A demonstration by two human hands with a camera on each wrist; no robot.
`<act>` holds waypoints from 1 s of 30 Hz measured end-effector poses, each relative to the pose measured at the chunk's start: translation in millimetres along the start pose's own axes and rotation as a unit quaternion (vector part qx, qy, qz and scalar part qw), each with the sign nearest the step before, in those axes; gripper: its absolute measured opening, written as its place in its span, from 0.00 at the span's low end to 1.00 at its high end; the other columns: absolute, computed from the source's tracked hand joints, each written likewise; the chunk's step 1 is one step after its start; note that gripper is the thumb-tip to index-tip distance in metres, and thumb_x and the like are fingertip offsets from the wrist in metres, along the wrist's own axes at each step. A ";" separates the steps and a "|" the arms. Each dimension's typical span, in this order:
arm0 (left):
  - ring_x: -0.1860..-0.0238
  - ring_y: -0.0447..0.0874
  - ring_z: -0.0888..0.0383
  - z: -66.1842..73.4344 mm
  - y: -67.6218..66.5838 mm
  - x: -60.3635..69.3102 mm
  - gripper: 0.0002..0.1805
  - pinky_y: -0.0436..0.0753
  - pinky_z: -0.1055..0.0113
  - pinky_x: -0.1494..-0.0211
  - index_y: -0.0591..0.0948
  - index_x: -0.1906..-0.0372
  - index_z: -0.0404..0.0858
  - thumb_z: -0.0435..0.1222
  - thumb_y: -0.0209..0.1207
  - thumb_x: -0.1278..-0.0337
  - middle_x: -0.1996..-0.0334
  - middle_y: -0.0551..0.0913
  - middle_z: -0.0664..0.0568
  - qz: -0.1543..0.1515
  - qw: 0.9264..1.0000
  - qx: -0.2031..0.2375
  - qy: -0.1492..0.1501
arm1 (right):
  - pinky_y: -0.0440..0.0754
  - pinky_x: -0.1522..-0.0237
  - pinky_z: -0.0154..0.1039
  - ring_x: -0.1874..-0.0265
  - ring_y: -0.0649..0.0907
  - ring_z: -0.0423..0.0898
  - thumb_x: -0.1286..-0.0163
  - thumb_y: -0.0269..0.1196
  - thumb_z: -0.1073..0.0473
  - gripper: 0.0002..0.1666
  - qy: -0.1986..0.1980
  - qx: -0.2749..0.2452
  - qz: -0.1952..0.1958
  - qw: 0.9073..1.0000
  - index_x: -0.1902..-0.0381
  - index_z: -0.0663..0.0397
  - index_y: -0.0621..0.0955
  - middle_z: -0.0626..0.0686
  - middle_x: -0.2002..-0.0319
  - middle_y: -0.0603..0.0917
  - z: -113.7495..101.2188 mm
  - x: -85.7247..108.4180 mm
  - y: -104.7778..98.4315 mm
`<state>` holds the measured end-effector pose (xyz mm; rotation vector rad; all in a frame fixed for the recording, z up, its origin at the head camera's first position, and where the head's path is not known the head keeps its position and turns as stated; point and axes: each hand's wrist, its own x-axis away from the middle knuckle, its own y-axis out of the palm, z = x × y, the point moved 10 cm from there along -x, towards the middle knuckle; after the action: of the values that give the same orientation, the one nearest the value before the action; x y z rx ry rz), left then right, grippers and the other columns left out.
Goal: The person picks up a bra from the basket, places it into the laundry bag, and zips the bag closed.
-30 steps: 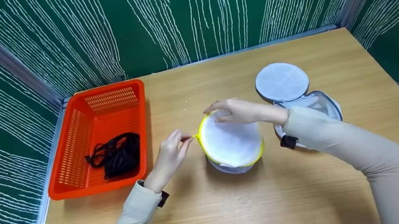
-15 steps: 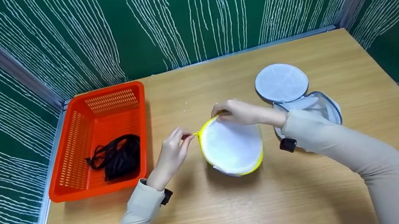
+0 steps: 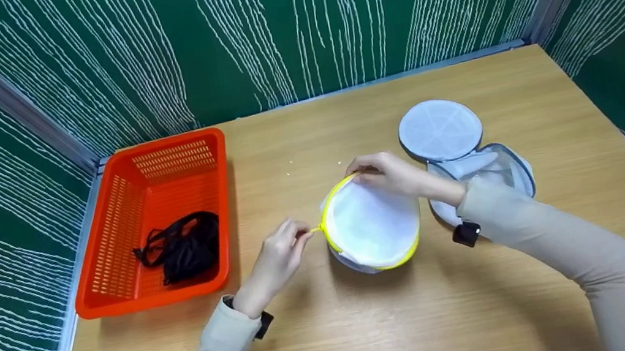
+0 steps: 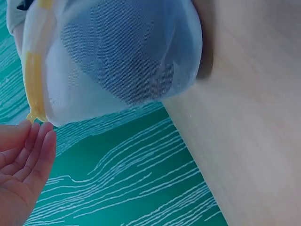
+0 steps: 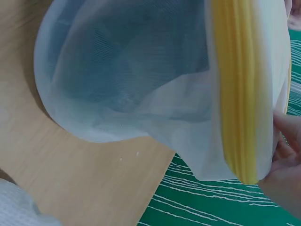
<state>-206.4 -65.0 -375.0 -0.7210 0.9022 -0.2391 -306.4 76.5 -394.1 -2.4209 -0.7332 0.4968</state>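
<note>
A round white mesh laundry bag with a yellow zipper round its top stands mid-table. At the bag's left edge my left hand pinches the small yellow zipper pull between thumb and fingertips. My right hand grips the far rim of the bag, thumb on the lid side, as the right wrist view shows. Through the mesh side a darker blue-grey area appears; whether something lies inside I cannot tell.
An orange plastic basket at the left holds a black cloth item with straps. To the right, partly under my right forearm, lies a grey-trimmed mesh bag with its round lid folded back. Green walls surround the wooden table.
My right hand has moved right along the far rim and now grips it. The bag and my left hand with the zipper pull have shifted slightly right, the left hand also nearer.
</note>
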 end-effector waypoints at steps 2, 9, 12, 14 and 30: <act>0.72 0.76 0.58 3.1 2.4 3.3 0.04 0.78 0.74 0.67 0.76 0.71 0.30 0.23 0.58 0.54 0.74 0.75 0.47 -0.008 1.000 0.011 -0.003 | 0.75 0.57 0.44 0.61 0.78 0.52 0.37 0.54 0.69 0.09 0.005 0.007 0.018 1.000 0.61 0.68 0.78 0.61 0.62 0.80 -6.7 3.2 -4.4; 0.72 0.76 0.57 10.3 11.6 12.1 0.05 0.78 0.73 0.68 0.75 0.71 0.31 0.23 0.59 0.55 0.74 0.76 0.46 -0.025 0.999 0.034 -0.006 | 0.74 0.62 0.36 0.64 0.77 0.55 0.38 0.53 0.72 0.10 0.028 -0.002 0.072 0.997 0.61 0.74 0.77 0.66 0.62 0.80 -19.4 12.7 -15.3; 0.71 0.77 0.57 11.4 15.2 15.0 0.04 0.78 0.73 0.67 0.75 0.71 0.31 0.23 0.59 0.54 0.74 0.76 0.47 -0.028 0.998 0.049 -0.006 | 0.73 0.62 0.33 0.64 0.78 0.54 0.38 0.54 0.70 0.10 0.026 -0.017 0.092 0.995 0.61 0.72 0.78 0.64 0.63 0.80 -4.6 12.7 -13.7; 0.70 0.77 0.58 11.0 17.4 16.8 0.04 0.78 0.74 0.66 0.76 0.71 0.31 0.23 0.58 0.53 0.74 0.76 0.47 -0.031 0.998 0.060 -0.011 | 0.73 0.63 0.32 0.64 0.78 0.51 0.38 0.55 0.69 0.09 0.024 -0.020 0.104 0.994 0.61 0.69 0.78 0.62 0.63 0.81 5.7 12.4 -12.8; 0.63 0.78 0.55 -38.5 48.8 39.6 0.12 0.79 0.67 0.59 0.73 0.61 0.25 0.28 0.59 0.51 0.64 0.77 0.41 -0.023 0.884 0.333 -0.326 | 0.74 0.53 0.38 0.54 0.77 0.52 0.38 0.57 0.62 0.17 0.103 -0.056 0.101 0.988 0.53 0.67 0.76 0.62 0.54 0.79 37.6 24.4 -19.6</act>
<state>-217.3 -65.7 -447.9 -0.1408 0.1206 -0.3012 -313.2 119.7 -415.9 -2.6186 -0.4415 0.2807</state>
